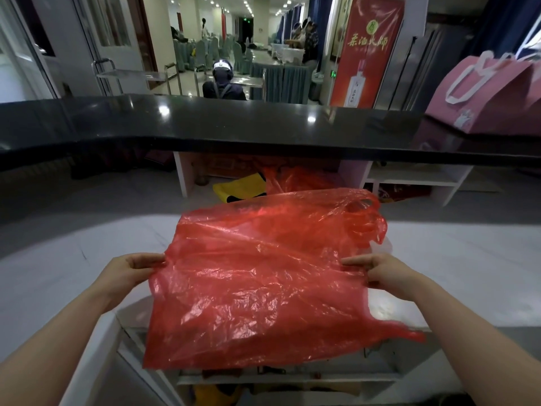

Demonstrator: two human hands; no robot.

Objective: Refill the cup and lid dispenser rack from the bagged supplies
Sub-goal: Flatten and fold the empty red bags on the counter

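A red plastic bag [263, 276] is stretched out flat between both hands, held up in front of the person over the white table [73, 259]; it looks empty and crinkled, with its handle loops [366, 212] bunched at the far right corner and another strip of it trailing off at the near right. The left hand [131, 272] pinches the bag's left edge, fingers [146, 260] curled together onto the plastic; the right hand [386, 272] grips the right edge, thumb on top and the other fingers tucked under the film, so how they lie beneath it cannot be told. Below the bag an open shelf [292, 376] of the white table shows small dark items too unclear to name. Beyond the table runs a glossy black counter [234, 121]; under it lie another red bag [304, 178] and a yellow item [240, 190]. A pink gift bag [491, 92] stands on the counter at far right; a red banner [369, 51] hangs behind it.
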